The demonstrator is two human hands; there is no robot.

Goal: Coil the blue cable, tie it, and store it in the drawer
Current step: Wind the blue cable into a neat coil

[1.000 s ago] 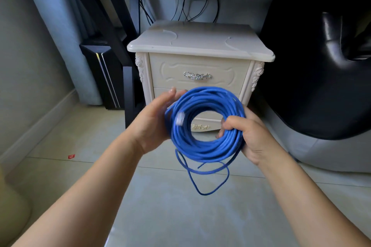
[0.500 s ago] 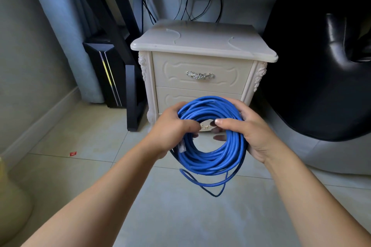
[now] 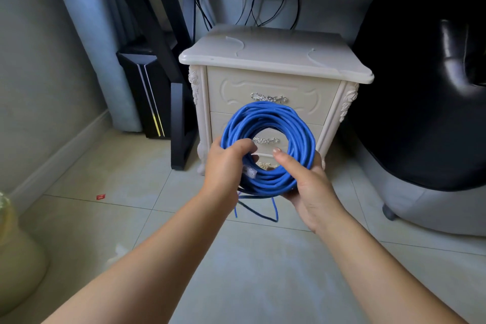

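Floor (image 3: 252, 265): pale tiles filling the lower half of the frame.
Black chair (image 3: 420, 113): a glossy dark bulk on the right side, just beside the cabinet.
Bedside cabinet (image 3: 276, 60): cream with carved corners, standing at centre frame; the upper drawer (image 3: 310, 92) and the one below it are both closed.
Computer tower (image 3: 142, 92): black, centre left, against the wall and near the cabinet.
Blue cable (image 3: 263, 116): wound into a thick round coil and held upright in the air at centre frame, in front of the lower drawer. A loose length (image 3: 263, 214) hangs under it.
Left hand (image 3: 226, 166): grips the coil's left side, fingers curled through the middle.
Right hand (image 3: 307, 187): holds the lower right of the coil, thumb across the front and fingers behind.
Plug (image 3: 249, 172): clear plastic, lying against the coil just beside the left hand.
Red scrap (image 3: 100, 197): lies on the tiles, lower left.
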